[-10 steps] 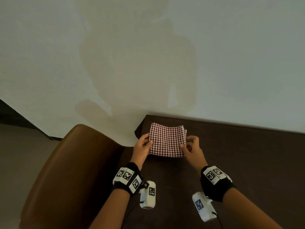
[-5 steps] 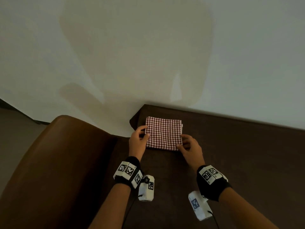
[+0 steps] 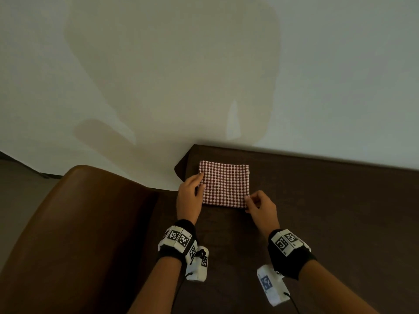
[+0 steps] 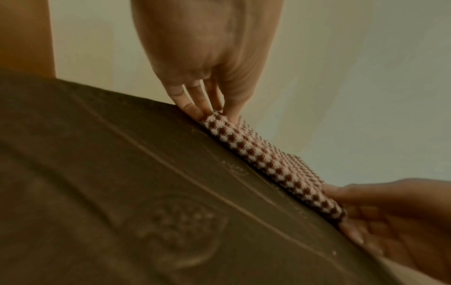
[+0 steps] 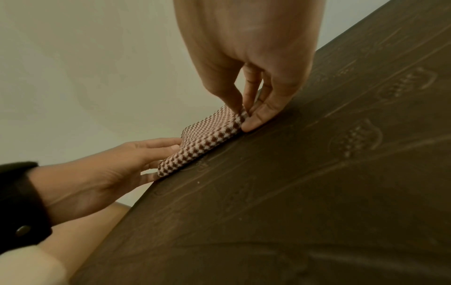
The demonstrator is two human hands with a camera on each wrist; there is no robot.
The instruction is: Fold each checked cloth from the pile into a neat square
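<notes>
A red-and-white checked cloth (image 3: pixel 224 184), folded into a square, is laid flat on the dark brown table (image 3: pixel 317 211), near its far left corner by the wall (image 3: pixel 204 64). The near right corner of the cloth is pinched between thumb and curled fingers of the right hand (image 3: pixel 260 207). The left edge is touched by the left hand (image 3: pixel 189 196) with fingers nearly straight. A brown chair (image 3: pixel 79 234) is seen at the left.
</notes>
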